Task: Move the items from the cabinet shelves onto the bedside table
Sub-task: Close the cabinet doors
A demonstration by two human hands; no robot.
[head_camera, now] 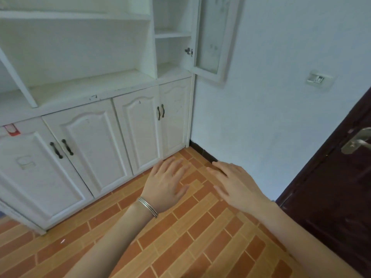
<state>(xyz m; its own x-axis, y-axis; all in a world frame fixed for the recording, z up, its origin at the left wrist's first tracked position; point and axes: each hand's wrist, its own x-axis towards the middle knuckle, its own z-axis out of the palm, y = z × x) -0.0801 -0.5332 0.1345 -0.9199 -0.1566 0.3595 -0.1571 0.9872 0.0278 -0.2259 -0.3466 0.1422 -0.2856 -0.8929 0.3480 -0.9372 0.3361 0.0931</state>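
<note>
Both hands are held out flat, palms down, over the brick-patterned floor point(180, 237). The left hand point(165, 183) has its fingers spread and holds nothing; silver bracelets point(147, 207) sit on its wrist. The right hand point(234, 185) is just beside it, also flat and holding nothing. The white cabinet point(90, 121) is up and to the left of the left hand. Its shelves point(86, 85) look bare. A dark door point(331, 197) is to the right of the right hand.

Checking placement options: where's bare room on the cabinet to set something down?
The wide open shelf above the lower doors is bare. So is the narrow shelf beside the open glass door. Nothing looks crowded; both hands, left and right, are empty.
</note>
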